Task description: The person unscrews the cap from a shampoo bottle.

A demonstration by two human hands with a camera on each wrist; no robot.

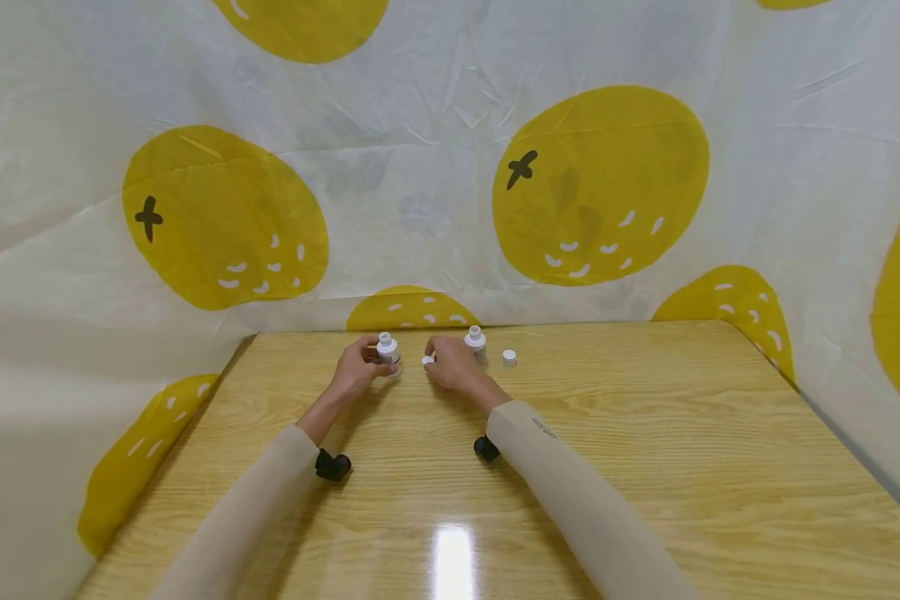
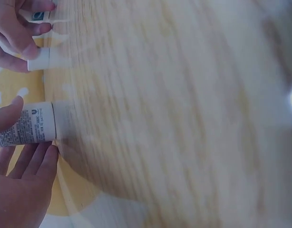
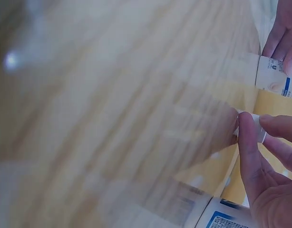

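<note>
A person's two arms in beige sleeves reach across a light wooden tabletop (image 1: 645, 467) toward its far edge, where a white cloth backdrop (image 1: 435, 167) printed with large yellow fruit shapes rises behind it. The left hand (image 1: 360, 367) has its thumb and fingers curled around a small white bottle (image 1: 387, 350) that stands upright on the tabletop near the far edge, its neck uncapped; the left wrist view shows the bottle's printed label held between the thumb and fingers. Just to the right of it, the right hand (image 1: 450, 367) pinches a small white cap (image 1: 427, 361) between its thumb and fingertips, close beside the held bottle and not touching it; the right wrist view shows the same pinch on the cap. A second small white bottle (image 1: 476, 342) stands upright on the tabletop right behind the right hand, partly hidden by it. Farther right, a loose white cap (image 1: 509, 358) sits on the tabletop by itself, near the second bottle. A black wrist-worn camera mount shows under each forearm, nearer to the viewer. A bright reflection of light lies on the near part of the tabletop.
</note>
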